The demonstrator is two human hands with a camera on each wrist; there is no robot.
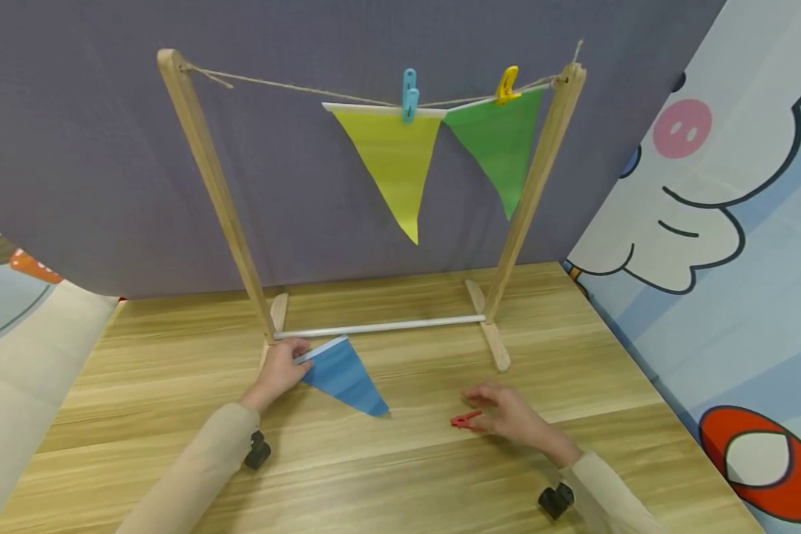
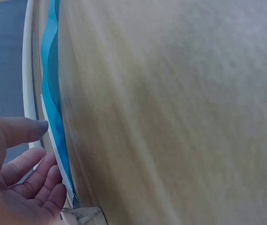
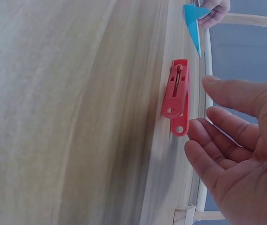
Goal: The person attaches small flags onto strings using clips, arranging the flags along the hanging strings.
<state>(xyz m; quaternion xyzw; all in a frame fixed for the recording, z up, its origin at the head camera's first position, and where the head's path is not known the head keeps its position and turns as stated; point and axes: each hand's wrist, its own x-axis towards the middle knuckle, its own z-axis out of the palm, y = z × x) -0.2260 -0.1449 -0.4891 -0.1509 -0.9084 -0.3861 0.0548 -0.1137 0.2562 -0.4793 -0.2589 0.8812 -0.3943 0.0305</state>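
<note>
A blue triangular flag with a white top edge lies on the table in the head view. At its upper left corner is my left hand; the thumb tip meets the white edge, and the left wrist view shows a gap between thumb and fingers. A red clothespin rests on the table to the right of the flag. My right hand is beside it, thumb and fingers apart; in the right wrist view the fingertips are close to the clothespin, without a grip on it.
Behind the hands stands a wooden frame with a string across its top. A light blue clothespin holds a yellow flag there; a yellow clothespin holds a green flag. A white rod joins the posts low down.
</note>
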